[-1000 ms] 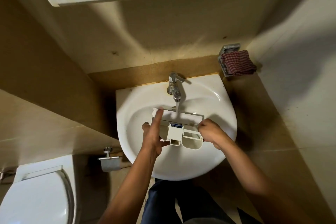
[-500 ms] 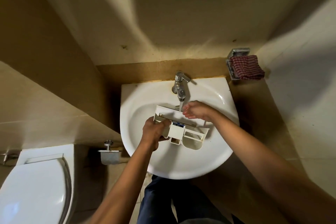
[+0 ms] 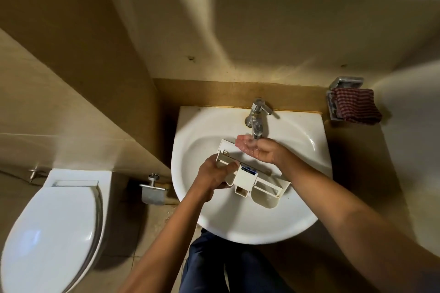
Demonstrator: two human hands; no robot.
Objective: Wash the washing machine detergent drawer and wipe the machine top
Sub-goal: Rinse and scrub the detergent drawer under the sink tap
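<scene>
Detergent drawer [image 3: 252, 178], white plastic: held over white sink [image 3: 309, 197], left end gripped by left hand [image 3: 214, 175], fingers curled round it. Right hand [image 3: 258, 151]: cupped palm-up under tap [image 3: 257, 121], fingers relaxed, holding nothing solid; water seemingly pooled in palm. Checked cloth [image 3: 354, 108]: on metal rack [image 3: 346, 81] right of sink.

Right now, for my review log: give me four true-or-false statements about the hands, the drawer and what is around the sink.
1. The left hand grips the detergent drawer over the sink. True.
2. The right hand holds the drawer too. False: it is cupped, palm up, under the tap.
3. The checked cloth lies in the sink. False: it sits on a metal holder beside the sink.
4. The toilet lid is down. True.
</scene>
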